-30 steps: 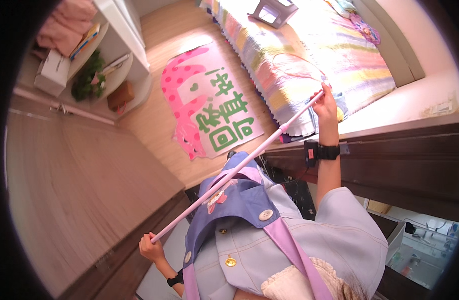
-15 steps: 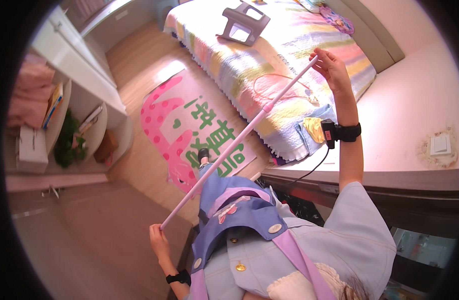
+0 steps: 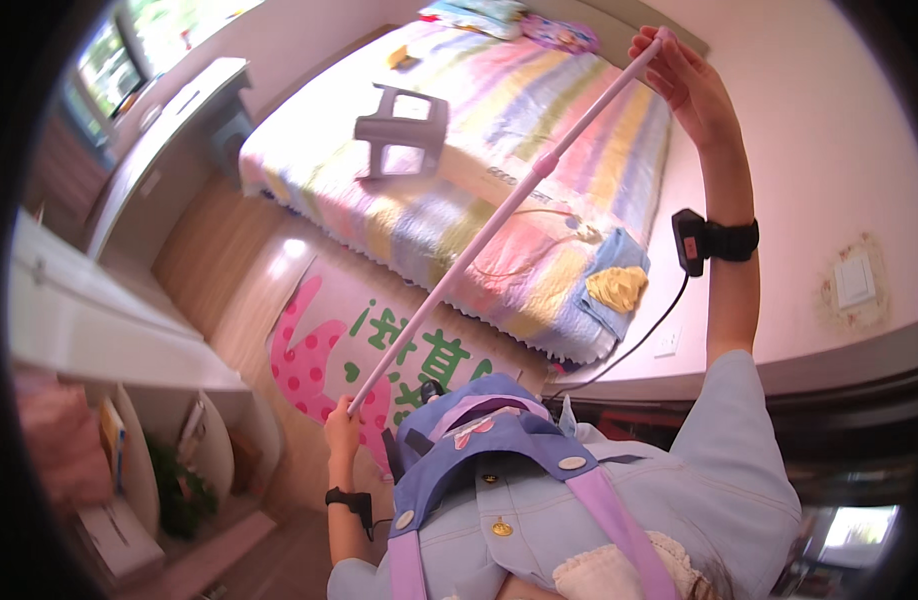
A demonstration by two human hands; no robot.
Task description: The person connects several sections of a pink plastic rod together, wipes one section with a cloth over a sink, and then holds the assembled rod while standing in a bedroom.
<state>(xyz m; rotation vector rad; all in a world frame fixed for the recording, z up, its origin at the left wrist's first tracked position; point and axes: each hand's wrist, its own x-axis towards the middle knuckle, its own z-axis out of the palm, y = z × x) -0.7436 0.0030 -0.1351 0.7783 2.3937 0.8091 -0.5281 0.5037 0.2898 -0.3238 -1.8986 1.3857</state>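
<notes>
A long pale-pink telescopic pole (image 3: 546,165) slants across the view, with a thicker collar partway along it. Its lower left end is in my left hand (image 3: 343,432), whose fingers are closed around it. My right hand (image 3: 684,85) is raised at the upper right and grips the other end, fingers bent around the tip. Behind the pole stands a bed with a striped pastel quilt (image 3: 539,90). Close behind its middle, a thin orange cord lies on the quilt. Black straps circle both my wrists, and a small black device sits on the right one.
A grey plastic stool (image 3: 404,132) lies on the bed. Yellow cloth (image 3: 617,288) and blue cloth (image 3: 624,250) rest at its near right corner. A pink spotted mat (image 3: 309,350) covers floor beside it. Shelves (image 3: 264,430) stand left; the wall with a switch (image 3: 854,280) is right.
The view has turned, showing more of the bed and the window. My right hand and the pole's far end appear higher in the picture. Both hands still hold the pole.
</notes>
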